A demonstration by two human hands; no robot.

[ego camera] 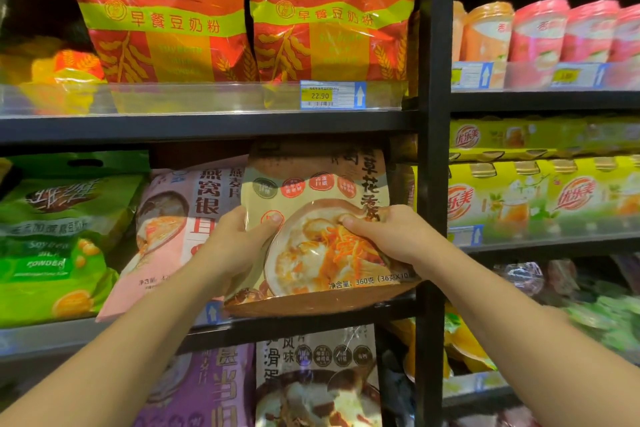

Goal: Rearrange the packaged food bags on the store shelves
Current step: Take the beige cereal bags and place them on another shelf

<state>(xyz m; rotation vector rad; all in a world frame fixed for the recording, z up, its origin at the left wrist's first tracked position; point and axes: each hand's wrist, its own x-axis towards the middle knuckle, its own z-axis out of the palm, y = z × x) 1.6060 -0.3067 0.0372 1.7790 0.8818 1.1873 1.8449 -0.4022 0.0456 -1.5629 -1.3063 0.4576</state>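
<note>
Brown and cream, the food bag (313,229) is the landmark for everything else: it stands at the front edge of the middle shelf (311,321), with its top tucked under the dark shelf board above. Both hands grip it. The left hand (232,246) curls round its left edge, thumb on the front; the right hand (384,236) clasps its right side with the fingers pressed into the printed bowl picture.

Just left of this bag leans a pink bag (166,236), tilted and partly hidden behind it. Further left sits a green bag (59,246). Above it two orange bags (242,14) stand upright, and directly below it are a purple bag (201,388) and a dark bag (318,381).

Trouble seems likeliest at the bottom edge, which appears to overhang the shelf lip (hard to be sure from this angle). Letting go too early could tip it forward onto the floor. Pushing it back hard might also shove the leaning pink bag further over, or crumple the top against the board above.
</note>
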